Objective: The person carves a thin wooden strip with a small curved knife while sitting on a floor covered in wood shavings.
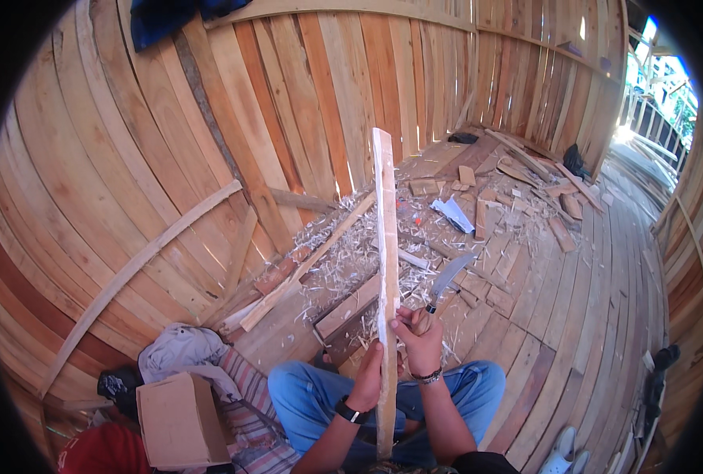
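A long narrow wooden board (387,237) stands nearly upright before me, its lower end between my jeans-clad legs. My left hand (366,385) is closed on its left edge, low down. In my right hand (421,347) is the handle of a knife with a broad curved blade (449,276), pointing up and away to the right of the board. The fingers of that hand also touch the board's right edge. Pale wood shavings (343,245) lie scattered over the floor beyond.
Offcuts (491,197) and a white-and-blue piece (453,215) lie ahead on the plank floor (541,316). Left of me are a cardboard box (176,423), a grey cloth (182,347) and a striped mat (249,387). Plank walls (288,103) enclose the space; light shoes (561,450) sit at lower right.
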`<state>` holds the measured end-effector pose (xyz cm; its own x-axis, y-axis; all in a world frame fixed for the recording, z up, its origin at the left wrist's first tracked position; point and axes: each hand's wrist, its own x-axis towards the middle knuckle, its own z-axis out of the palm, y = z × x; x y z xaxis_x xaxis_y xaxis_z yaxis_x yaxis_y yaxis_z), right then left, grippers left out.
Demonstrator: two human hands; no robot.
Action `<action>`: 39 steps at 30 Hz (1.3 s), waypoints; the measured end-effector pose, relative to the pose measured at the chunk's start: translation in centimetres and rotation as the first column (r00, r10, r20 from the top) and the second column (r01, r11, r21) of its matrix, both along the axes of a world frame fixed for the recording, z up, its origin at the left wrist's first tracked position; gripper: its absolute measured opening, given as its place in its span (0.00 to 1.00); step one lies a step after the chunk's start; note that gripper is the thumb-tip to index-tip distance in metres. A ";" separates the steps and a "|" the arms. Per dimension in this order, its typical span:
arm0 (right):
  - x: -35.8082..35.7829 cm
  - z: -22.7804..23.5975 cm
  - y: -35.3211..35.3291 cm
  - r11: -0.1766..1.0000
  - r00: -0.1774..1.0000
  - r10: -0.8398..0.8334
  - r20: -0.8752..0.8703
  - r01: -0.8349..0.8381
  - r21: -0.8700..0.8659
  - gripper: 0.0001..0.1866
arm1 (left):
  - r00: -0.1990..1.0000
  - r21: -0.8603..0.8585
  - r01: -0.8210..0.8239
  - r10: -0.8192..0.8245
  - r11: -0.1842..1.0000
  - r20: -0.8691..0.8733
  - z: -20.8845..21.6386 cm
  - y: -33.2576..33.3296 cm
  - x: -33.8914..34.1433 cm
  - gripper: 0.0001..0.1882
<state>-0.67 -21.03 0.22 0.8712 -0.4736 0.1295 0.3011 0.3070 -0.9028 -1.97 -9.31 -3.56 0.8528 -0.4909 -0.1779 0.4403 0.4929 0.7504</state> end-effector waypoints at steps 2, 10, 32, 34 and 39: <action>0.0 -0.1 0.1 1.000 1.000 -0.013 0.010 0.013 -0.002 0.15 | 0.992 0.090 -0.054 0.043 0.994 0.116 -0.1 -0.3 -0.1 0.15; 0.2 -1.1 -0.5 0.957 0.996 0.080 0.045 -0.089 0.275 0.13 | 0.885 0.294 -0.300 0.149 0.907 0.441 0.4 -0.7 -0.1 0.14; 0.8 0.5 -1.9 0.953 0.982 0.162 0.097 -0.182 0.243 0.12 | 0.426 0.424 -0.774 -0.108 0.471 0.898 4.5 -1.4 -0.1 0.19; 1.6 -1.2 -2.8 0.990 0.995 0.062 0.076 -0.071 0.121 0.13 | 0.414 0.445 -0.789 -0.169 0.423 0.895 4.7 -1.7 -0.4 0.19; 2.0 0.5 -2.5 0.990 0.993 -0.079 0.087 0.089 -0.110 0.16 | 0.394 0.479 -0.838 -0.317 0.262 0.863 4.4 -1.6 -1.3 0.20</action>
<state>1.30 -23.54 0.71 0.8130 -0.5228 0.2563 0.3965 0.1747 -0.9013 -3.29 -10.91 0.88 0.8144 -0.2373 0.5296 -0.5234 -0.6944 0.4937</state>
